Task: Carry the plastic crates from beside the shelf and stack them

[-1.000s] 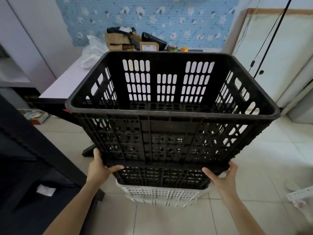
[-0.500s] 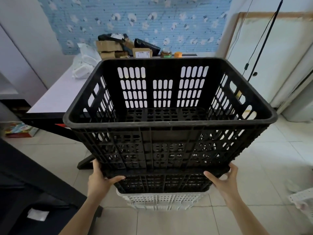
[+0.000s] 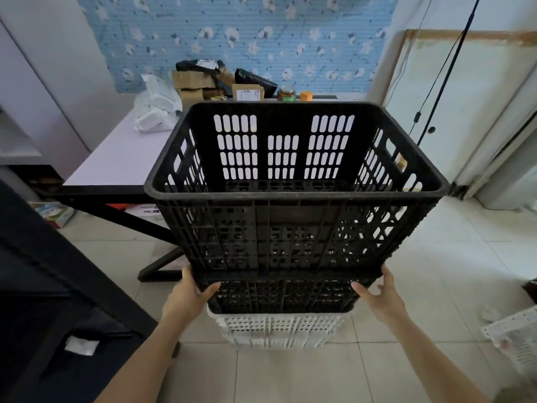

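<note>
A tall black slotted crate [image 3: 290, 237] stands nested in a second black crate [image 3: 284, 298], whose lower part shows beneath it. Both rest on a white crate [image 3: 279, 330] on the tiled floor. My left hand [image 3: 186, 298] grips the near left corner where the two black crates meet, thumb curled across the front and fingers up the side. My right hand [image 3: 380, 298] lies against the near right corner with straight fingers and the thumb spread toward the front. The top crate is empty inside.
A white-topped table [image 3: 116, 164] on black legs stands just behind and left of the stack, with cardboard boxes [image 3: 197, 82] and bags at its far end. Dark furniture [image 3: 43, 286] fills the left. Another white crate [image 3: 514, 341] lies at the right edge.
The stack now sits lower and farther off in view, showing more of the table and wall. Both hands stay at the same lower corners of the black crates.
</note>
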Demonstrator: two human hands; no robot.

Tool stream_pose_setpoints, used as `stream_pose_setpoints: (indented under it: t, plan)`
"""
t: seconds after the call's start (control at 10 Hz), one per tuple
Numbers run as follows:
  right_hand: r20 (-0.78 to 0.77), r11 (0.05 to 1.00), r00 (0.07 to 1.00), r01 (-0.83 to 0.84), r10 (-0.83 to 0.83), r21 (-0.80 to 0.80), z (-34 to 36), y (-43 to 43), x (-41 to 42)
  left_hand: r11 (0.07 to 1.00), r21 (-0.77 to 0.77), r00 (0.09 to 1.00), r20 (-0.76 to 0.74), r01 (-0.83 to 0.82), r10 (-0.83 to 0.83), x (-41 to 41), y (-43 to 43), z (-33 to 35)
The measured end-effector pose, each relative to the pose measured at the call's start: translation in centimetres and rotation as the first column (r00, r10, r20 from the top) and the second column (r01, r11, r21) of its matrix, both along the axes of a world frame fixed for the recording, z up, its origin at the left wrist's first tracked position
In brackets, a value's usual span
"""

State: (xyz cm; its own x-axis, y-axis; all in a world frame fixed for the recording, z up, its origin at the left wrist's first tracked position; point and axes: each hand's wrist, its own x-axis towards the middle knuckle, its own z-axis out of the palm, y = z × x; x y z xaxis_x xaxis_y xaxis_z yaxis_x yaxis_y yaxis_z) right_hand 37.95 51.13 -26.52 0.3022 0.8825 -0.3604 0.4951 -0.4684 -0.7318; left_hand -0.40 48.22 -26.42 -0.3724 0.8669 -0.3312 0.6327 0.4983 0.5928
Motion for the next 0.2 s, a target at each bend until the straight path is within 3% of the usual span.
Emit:
stream_pose_setpoints:
  t: [0.2]
  plan:
    - [0.104,0.986,0.987,-0.107,0.12,-0.125,3.5,-2.7,1.5,0.98,-0.102,0.937,-0.292,0.17,-0.192,-0.2,-1.5,3.9]
